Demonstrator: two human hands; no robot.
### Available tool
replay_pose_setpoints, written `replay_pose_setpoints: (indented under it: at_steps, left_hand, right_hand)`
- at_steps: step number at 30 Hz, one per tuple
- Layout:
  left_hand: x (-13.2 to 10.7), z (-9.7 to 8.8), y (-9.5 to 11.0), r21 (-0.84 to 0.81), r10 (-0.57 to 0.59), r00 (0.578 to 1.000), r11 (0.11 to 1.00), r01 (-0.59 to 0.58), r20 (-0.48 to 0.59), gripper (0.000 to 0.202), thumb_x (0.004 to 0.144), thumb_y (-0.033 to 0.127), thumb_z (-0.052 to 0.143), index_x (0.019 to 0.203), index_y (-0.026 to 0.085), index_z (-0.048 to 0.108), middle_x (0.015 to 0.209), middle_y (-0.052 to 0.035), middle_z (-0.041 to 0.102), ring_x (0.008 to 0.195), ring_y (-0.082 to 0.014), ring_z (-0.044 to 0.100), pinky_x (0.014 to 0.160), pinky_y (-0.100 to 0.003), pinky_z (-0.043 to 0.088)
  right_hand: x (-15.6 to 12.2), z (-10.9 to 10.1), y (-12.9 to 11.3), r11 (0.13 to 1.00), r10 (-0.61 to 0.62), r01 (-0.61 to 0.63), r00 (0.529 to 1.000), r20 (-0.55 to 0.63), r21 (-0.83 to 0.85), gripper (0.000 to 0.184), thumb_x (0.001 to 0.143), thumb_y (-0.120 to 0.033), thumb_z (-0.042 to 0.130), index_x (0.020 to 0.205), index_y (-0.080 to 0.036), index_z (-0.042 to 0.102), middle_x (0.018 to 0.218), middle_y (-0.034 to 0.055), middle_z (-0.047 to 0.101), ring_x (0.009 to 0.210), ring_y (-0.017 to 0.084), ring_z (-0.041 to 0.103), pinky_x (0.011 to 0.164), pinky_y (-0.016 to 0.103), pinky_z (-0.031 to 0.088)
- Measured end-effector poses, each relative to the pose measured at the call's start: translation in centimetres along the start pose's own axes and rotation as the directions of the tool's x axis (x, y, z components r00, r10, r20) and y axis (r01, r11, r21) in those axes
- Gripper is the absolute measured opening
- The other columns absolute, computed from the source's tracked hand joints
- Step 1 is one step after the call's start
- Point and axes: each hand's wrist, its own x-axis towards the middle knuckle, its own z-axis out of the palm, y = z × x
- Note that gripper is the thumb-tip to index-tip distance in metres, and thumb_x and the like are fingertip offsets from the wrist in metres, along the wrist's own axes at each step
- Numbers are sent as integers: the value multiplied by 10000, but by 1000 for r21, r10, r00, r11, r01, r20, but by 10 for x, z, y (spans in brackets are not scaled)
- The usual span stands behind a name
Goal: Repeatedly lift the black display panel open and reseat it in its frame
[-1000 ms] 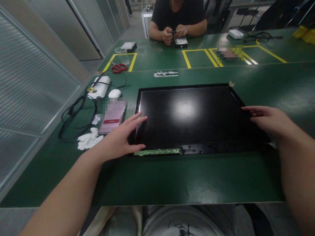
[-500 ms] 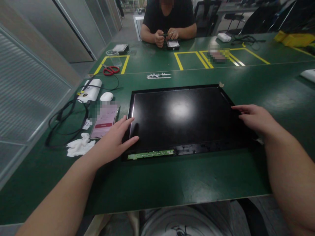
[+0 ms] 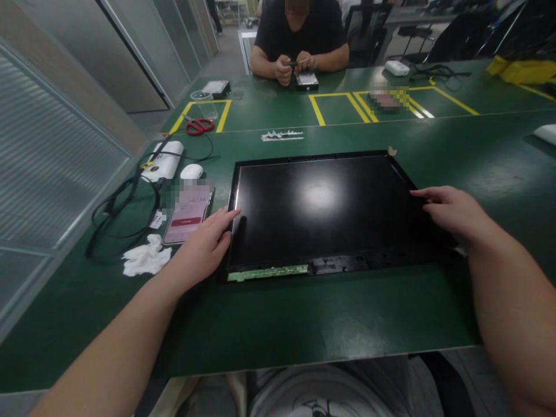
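Note:
A large black display panel [image 3: 278, 214] lies face up in its black frame on the green table, with a strip-shaped green circuit board [image 3: 267, 273] along its near left edge. My left hand [image 3: 206, 246] rests at the panel's left edge, index finger stretched onto the border and thumb close beside it; its other fingers are mostly hidden. At the opposite side, my right hand [image 3: 452, 211] touches the right edge with an outstretched index finger, its thumb just below. Neither hand is wrapped around the panel. A bit of tape [image 3: 391, 152] sticks up at the far right corner.
Left of the panel lie a phone [image 3: 190, 214], crumpled tissue [image 3: 146, 256], a white mouse-like object [image 3: 191, 172], a white device [image 3: 163, 161], black cables [image 3: 104, 211] and red-handled scissors [image 3: 200, 126]. White strips [image 3: 282, 136] lie beyond it. Across the table, a person [image 3: 299, 40] handles a small boxy device [image 3: 307, 81].
My left hand has drawn its spread fingers and thumb in, back toward the panel's left edge. My right hand stays at the right edge. The view has shifted slightly.

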Motion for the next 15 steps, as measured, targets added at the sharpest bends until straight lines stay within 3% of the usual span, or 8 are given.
replay_pose_setpoints:
  at_steps: [4,15]
  left_hand:
    - [0,1,1,-6,2,1000,1000,-2,-12,632,1027,368,396,1580,105,555,1679,-211,550,1619,-368,432,1322,-631,332]
    - [1,4,1,17,1,999,1000,0,-36,622,1026,367,403,1526,55,603,1651,-253,567,1578,-385,492,1308,-625,362]
  right_hand:
    - [-1,-2,-2,1000,21,-21,1000,12,2,630,773,-92,561,1356,-161,788,707,21,649,566,158,519,602,306,429]
    - [-5,-1,-5,995,73,-72,997,-9,67,604,754,-89,590,1313,-163,807,917,76,748,702,172,621,684,298,484]
